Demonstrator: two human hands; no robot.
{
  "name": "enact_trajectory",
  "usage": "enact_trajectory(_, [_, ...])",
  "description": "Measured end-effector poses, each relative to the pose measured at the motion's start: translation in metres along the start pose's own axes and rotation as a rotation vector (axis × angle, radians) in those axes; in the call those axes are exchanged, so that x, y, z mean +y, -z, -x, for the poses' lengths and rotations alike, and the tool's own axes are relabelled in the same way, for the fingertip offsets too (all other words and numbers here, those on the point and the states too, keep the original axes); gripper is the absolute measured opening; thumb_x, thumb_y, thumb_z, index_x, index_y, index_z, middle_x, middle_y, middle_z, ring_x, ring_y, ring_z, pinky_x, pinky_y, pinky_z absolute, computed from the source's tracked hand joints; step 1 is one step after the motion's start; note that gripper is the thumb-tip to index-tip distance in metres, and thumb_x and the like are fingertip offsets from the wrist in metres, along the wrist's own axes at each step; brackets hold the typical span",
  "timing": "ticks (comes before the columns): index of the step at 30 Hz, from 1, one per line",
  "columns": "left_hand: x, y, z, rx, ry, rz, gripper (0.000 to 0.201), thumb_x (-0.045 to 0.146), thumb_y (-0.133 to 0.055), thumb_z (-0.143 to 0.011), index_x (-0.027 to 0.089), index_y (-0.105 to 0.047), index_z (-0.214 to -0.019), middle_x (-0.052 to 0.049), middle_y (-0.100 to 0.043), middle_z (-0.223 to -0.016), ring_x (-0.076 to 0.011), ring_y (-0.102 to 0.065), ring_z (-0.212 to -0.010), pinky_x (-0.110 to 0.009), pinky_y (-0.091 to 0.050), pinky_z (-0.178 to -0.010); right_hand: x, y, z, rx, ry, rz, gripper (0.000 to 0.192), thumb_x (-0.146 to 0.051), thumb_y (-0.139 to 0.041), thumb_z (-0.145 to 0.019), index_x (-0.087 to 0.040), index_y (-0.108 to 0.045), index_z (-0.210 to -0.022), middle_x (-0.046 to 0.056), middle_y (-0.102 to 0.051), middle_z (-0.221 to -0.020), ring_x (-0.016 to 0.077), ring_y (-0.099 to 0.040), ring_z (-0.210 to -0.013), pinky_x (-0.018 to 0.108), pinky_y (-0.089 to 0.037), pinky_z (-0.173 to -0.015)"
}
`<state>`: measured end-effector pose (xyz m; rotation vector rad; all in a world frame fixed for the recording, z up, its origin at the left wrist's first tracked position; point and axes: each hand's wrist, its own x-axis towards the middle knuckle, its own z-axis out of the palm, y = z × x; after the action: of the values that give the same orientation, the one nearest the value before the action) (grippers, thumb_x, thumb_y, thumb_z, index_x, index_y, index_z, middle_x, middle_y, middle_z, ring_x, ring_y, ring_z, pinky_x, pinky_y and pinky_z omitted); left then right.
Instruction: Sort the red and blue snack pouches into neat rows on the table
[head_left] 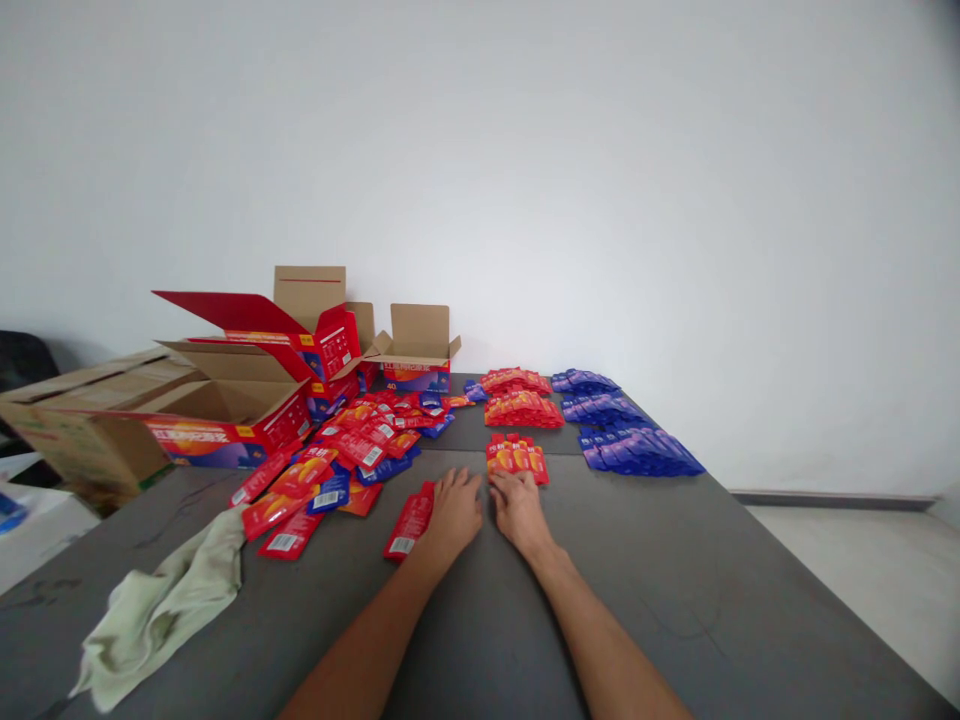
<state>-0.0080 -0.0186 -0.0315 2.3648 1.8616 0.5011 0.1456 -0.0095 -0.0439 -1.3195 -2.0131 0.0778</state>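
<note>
1. Two hands lie flat on the grey surface (675, 590), fingers spread and gripping nothing: the left hand (452, 513) touches a lone red sachet (410, 521), and the right hand (517, 510) sits just before the small red stack (517, 458).
2. Left of that stack sprawls the mixed sachet heap (352, 445) beside the open cartons (247, 400); behind it lie more red stacks (519, 398), with blue stacks (622, 430) to its right.
3. Sorting by colour looks to be under way; next, probably, the left fingers must pinch the lone sachet and lay it squarely on the stack.
4. A green cloth (161, 605) lies far left of the stack.
</note>
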Motion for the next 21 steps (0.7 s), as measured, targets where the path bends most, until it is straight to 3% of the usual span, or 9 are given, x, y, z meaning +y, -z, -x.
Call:
enact_trajectory(8, [-0.015, 0.025, 0.013, 0.059, 0.215, -0.151, 0.049, 0.017, -0.057, -0.073, 0.017, -0.059, -0.122, -0.018, -0.055, -0.126, -0.0365, -0.042, -0.123, -0.052, -0.033, -0.099, -0.016, -0.001, 0.004, -0.06, 0.031, -0.061, 0.028, -0.01, -0.051, -0.088, -0.02, -0.072, -0.104, 0.005, -0.07, -0.112, 0.0213, -0.057, -0.096, 0.032, -0.04, -0.092])
enact_trajectory(13, [-0.02, 0.028, 0.014, -0.015, 0.397, -0.146, 0.041, 0.015, -0.053, -0.077, 0.014, -0.059, -0.117, -0.021, -0.056, -0.12, -0.0375, -0.049, -0.115, -0.053, -0.04, -0.089, -0.023, -0.001, 0.006, -0.071, 0.035, -0.094, 0.026, -0.012, -0.053, -0.089, -0.021, -0.072, -0.104, 0.004, -0.071, -0.108, 0.0211, -0.055, -0.098, 0.03, -0.041, -0.091])
enact_trajectory(17, [-0.02, 0.024, 0.01, -0.019, 0.325, -0.056, 0.04, 0.012, -0.05, -0.079, 0.014, -0.057, -0.118, -0.019, -0.057, -0.118, -0.0333, -0.054, -0.112, -0.046, -0.042, -0.089, -0.024, -0.003, 0.008, -0.091, 0.019, -0.11, 0.025, -0.013, -0.053, -0.089, -0.022, -0.072, -0.103, 0.004, -0.071, -0.104, 0.0209, -0.056, -0.096, 0.029, -0.041, -0.09])
enact_trajectory(21, [-0.016, 0.021, 0.002, 0.093, 0.207, 0.207, 0.036, 0.018, -0.054, -0.079, 0.014, -0.06, -0.115, -0.016, -0.062, -0.113, -0.0256, -0.059, -0.108, -0.035, -0.044, -0.092, -0.026, -0.006, 0.01, -0.066, -0.026, -0.161, 0.029, -0.017, -0.052, -0.09, -0.019, -0.07, -0.112, 0.008, -0.07, -0.108, 0.0223, -0.056, -0.102, 0.03, -0.042, -0.094])
